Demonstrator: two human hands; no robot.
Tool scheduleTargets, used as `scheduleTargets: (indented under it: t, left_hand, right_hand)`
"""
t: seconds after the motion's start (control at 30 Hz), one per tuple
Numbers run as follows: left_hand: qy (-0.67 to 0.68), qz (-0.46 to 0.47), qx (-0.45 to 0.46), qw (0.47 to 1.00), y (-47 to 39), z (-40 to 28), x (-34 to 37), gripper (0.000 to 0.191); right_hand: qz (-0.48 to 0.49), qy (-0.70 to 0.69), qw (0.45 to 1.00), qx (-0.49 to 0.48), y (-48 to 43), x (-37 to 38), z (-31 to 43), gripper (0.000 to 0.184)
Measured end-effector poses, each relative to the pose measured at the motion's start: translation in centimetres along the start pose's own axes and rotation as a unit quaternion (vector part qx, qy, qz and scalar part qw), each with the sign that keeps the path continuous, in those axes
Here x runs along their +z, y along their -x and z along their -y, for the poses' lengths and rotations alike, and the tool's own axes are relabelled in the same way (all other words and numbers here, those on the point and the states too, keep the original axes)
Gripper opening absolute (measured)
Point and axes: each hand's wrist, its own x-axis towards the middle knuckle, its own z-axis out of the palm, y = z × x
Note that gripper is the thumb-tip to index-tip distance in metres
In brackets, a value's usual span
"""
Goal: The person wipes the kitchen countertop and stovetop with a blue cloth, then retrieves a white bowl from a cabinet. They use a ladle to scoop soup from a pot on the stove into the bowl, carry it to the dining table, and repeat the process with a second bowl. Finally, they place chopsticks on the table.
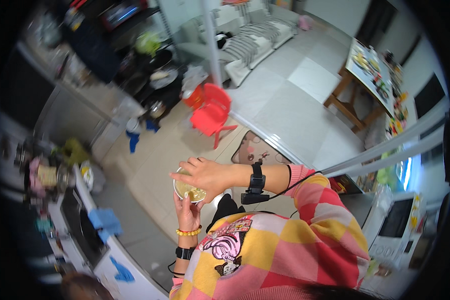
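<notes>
A white-rimmed bowl (pixel 198 195) of yellowish soup-like food with small green bits is held in front of my body. My left hand (pixel 187 212), with a yellow bead bracelet (pixel 188 231) at its wrist, supports the bowl from below. Its thumb lies over the near rim. Across the bowl's top and far side lies my right hand (pixel 206 176), its fingers spread over the rim and hiding part of the food. Whether the right fingers grip or only rest there is hard to see. Both wrists wear black straps, the right one carrying a small black device (pixel 255 187).
Ahead stands a red plastic chair (pixel 212 112) beside a red bucket (pixel 193 98). A patterned mat (pixel 260 150) lies by the sliding-door track. At left runs a counter (pixel 116 258) with blue gloves (pixel 123 270) and a blue cloth (pixel 105 223). A microwave (pixel 392 221) is at right.
</notes>
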Motion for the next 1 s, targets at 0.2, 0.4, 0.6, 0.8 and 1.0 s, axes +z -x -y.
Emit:
scheduleTargets:
  t: [0.2,0.4,0.6,0.8,1.0]
  left_hand:
    - [-0.052,0.148,-0.102,0.982,-14.7,4.0,7.3,0.062]
    - [-0.096,0.285,-0.204,0.932,-28.2,8.5,18.2,0.07]
    - [-0.13,0.4,-0.291,0.859,-38.6,15.8,30.3,0.071]
    - [-0.156,0.432,-0.331,0.824,-47.4,26.3,42.8,0.064]
    - [-0.244,0.344,-0.303,0.854,-56.1,36.0,56.0,0.048]
  right_hand:
    - [-0.051,0.055,0.987,0.145,6.4,-4.9,-11.7,0.122]
    - [-0.114,0.087,0.946,0.291,12.6,-11.6,-21.0,0.119]
    - [-0.149,0.082,0.89,0.422,21.6,-17.7,-29.9,0.121]
    - [-0.178,0.099,0.852,0.482,33.4,-24.4,-39.7,0.115]
    - [-0.182,0.136,0.815,0.533,46.6,-32.7,-49.5,0.11]
